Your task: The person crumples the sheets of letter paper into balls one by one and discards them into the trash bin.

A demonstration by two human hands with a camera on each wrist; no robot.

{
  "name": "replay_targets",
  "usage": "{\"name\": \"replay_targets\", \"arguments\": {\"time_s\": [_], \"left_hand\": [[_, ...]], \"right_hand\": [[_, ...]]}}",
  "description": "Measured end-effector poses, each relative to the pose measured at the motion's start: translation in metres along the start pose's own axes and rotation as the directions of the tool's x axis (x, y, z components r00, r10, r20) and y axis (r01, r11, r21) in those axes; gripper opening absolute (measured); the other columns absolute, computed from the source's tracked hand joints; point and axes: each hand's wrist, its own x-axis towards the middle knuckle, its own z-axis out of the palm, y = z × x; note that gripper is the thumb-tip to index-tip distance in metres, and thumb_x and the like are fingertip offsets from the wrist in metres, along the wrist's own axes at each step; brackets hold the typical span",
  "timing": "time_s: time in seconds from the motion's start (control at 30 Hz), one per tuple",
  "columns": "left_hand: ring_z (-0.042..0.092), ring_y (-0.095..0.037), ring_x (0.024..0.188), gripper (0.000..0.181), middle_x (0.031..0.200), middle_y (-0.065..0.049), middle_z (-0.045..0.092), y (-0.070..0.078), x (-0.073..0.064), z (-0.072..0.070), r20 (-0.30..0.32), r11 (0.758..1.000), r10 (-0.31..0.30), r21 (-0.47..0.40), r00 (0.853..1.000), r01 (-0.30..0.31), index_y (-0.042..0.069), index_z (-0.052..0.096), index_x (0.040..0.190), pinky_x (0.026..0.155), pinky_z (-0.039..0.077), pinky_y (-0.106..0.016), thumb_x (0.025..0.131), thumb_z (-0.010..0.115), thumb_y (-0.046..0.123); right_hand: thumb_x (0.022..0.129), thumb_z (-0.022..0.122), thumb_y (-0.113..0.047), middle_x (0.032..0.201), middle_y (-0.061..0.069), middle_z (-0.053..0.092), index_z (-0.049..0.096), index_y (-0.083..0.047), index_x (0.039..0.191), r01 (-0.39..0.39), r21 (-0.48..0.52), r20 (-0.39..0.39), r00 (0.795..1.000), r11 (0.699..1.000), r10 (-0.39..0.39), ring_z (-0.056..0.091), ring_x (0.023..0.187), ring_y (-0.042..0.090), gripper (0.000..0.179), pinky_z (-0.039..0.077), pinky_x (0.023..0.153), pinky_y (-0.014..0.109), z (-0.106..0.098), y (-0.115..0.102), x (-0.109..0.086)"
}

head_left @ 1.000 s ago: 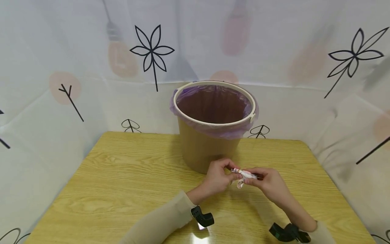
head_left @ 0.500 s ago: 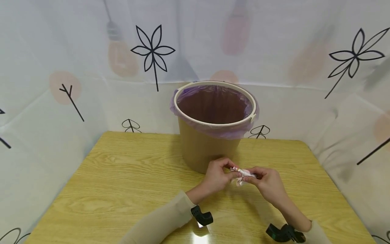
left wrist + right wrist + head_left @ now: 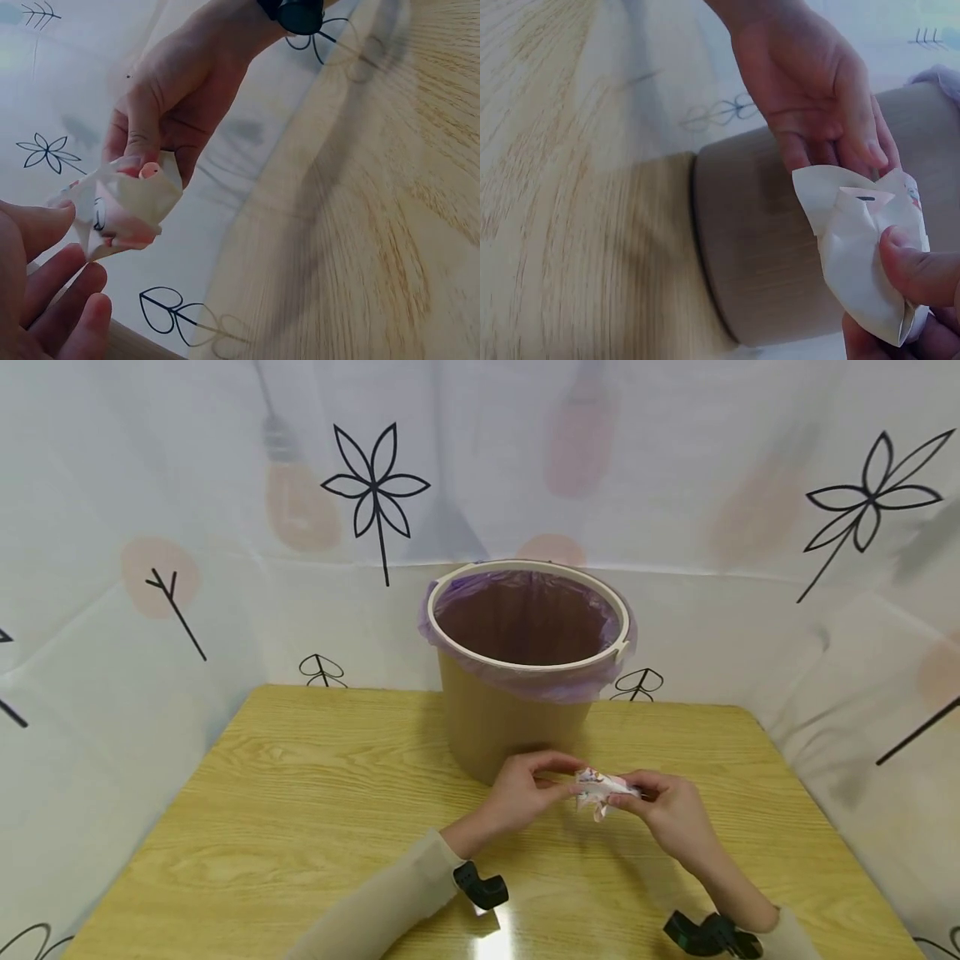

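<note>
A small crumpled piece of paper [image 3: 597, 787], white with pink and dark print, is up in front of the bin. My right hand [image 3: 675, 818] pinches its right end between thumb and fingers. In the right wrist view, the paper [image 3: 859, 255] shows a folded, pointed shape with loose flaps. My left hand [image 3: 517, 797] is at the paper's other end, thumb and fingers spread and loosely extended. Its thumb tip overlaps the paper's edge in the left wrist view, where the left hand [image 3: 52, 292] has its fingers relaxed below the paper.
A brown bin [image 3: 517, 727] with a pale rim ring and a purple liner bag [image 3: 558, 683] stands on the wooden table [image 3: 315, 793] just beyond my hands. A white printed cloth [image 3: 480, 460] hangs behind and along both sides.
My left hand has loosened its pinch on the paper and drawn slightly left, its fingers straightening. The paper has shifted a little right with my right hand and looks more spread out.
</note>
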Motion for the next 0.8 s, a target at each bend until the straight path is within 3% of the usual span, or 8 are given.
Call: {"name": "replay_targets", "arguments": {"time_s": [0.33, 0.53, 0.8], "left_hand": [[0.068, -0.015, 0.105, 0.026, 0.115, -0.012, 0.071, 0.005, -0.01, -0.025, 0.014, 0.999, -0.042, 0.008, 0.999, 0.042, 0.003, 0.072, 0.116, 0.083, 0.055, -0.027, 0.09, 0.074, 0.006], [0.069, -0.012, 0.094, 0.019, 0.106, -0.006, 0.074, 0.003, -0.017, -0.048, -0.011, 0.996, 0.002, 0.089, 1.0, -0.001, 0.005, 0.075, 0.109, 0.078, 0.057, -0.029, 0.091, 0.073, 0.008], [0.069, -0.017, 0.097, 0.015, 0.105, -0.009, 0.074, 0.006, -0.026, -0.091, -0.075, 0.994, 0.039, 0.106, 0.996, -0.031, 0.002, 0.074, 0.106, 0.08, 0.056, -0.031, 0.093, 0.07, 0.009]], "right_hand": [[0.088, 0.077, -0.011, 0.092, 0.016, 0.072, 0.074, 0.005, 0.104, -0.05, -0.002, -0.05, 0.997, 0.999, 0.05, 0.062, 0.067, 0.011, 0.023, 0.049, 0.054, 0.025, -0.013, 0.008, 0.002], [0.09, 0.075, -0.015, 0.097, 0.018, 0.072, 0.072, 0.006, 0.108, -0.064, -0.01, -0.071, 0.995, 0.998, 0.063, 0.058, 0.067, 0.007, 0.028, 0.048, 0.054, 0.026, -0.021, 0.013, 0.003], [0.091, 0.075, -0.02, 0.101, 0.019, 0.07, 0.069, 0.008, 0.115, -0.107, 0.007, -0.1, 0.989, 0.994, 0.107, 0.058, 0.068, 0.005, 0.037, 0.046, 0.053, 0.024, -0.035, 0.023, 0.006]]}}
